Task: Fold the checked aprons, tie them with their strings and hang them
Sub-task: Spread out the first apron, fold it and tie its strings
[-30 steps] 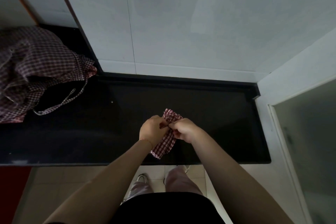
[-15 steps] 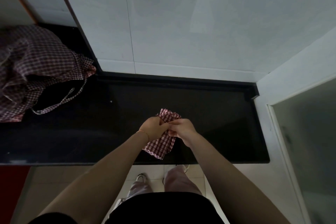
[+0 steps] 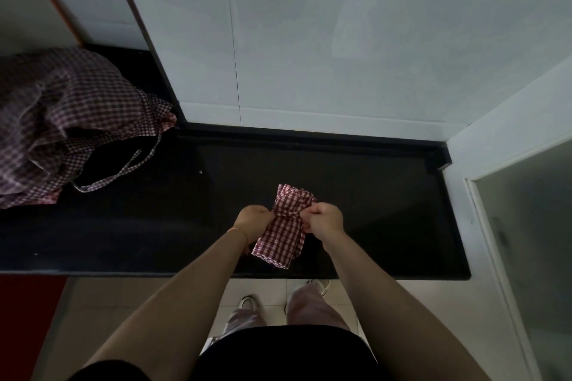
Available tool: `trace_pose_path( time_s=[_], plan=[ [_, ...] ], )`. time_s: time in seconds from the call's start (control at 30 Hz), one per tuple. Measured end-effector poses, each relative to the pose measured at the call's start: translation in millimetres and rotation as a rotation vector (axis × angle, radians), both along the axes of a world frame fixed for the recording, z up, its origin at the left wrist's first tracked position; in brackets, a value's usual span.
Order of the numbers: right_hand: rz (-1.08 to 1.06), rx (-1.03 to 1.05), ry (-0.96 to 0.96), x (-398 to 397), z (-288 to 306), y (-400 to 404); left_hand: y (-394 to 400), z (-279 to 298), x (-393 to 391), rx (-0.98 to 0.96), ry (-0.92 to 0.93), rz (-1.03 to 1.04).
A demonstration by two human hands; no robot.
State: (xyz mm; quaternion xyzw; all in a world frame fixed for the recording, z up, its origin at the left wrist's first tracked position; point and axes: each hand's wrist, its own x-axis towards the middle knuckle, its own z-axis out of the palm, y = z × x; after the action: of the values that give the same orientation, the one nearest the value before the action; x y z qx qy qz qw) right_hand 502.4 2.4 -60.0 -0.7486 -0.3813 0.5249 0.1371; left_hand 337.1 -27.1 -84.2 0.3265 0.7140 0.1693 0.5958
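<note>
Curled fingers of both my hands grip the folded apron [image 3: 283, 230], a small red-and-white checked bundle cinched at its middle. My left hand [image 3: 252, 223] clutches it from the left side and my right hand [image 3: 325, 219] pinches at the waist of the bundle from the right, knuckles up; whether each hand has the string itself or only the cloth I cannot tell. The bundle's lower part fans out toward the near edge of the black counter [image 3: 387, 210], its upper part puffs out just beyond my hands. Below the counter edge I see my shoes [image 3: 247, 301] on the pale floor. Farther off, at the left end of the counter, a loose heap of checked aprons [image 3: 62, 124] lies crumpled, one string [image 3: 123, 168] trailing from it across the dark surface. Beyond everything stands the pale tiled wall [image 3: 340, 40].
</note>
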Motion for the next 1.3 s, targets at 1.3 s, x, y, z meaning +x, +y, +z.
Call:
trace_pose_path(
  time_s=[1.3],
  plan=[
    [0.296, 1.147, 0.219, -70, 442, 93, 86, 447, -46, 1.020, -0.201, 0.322]
  ],
)
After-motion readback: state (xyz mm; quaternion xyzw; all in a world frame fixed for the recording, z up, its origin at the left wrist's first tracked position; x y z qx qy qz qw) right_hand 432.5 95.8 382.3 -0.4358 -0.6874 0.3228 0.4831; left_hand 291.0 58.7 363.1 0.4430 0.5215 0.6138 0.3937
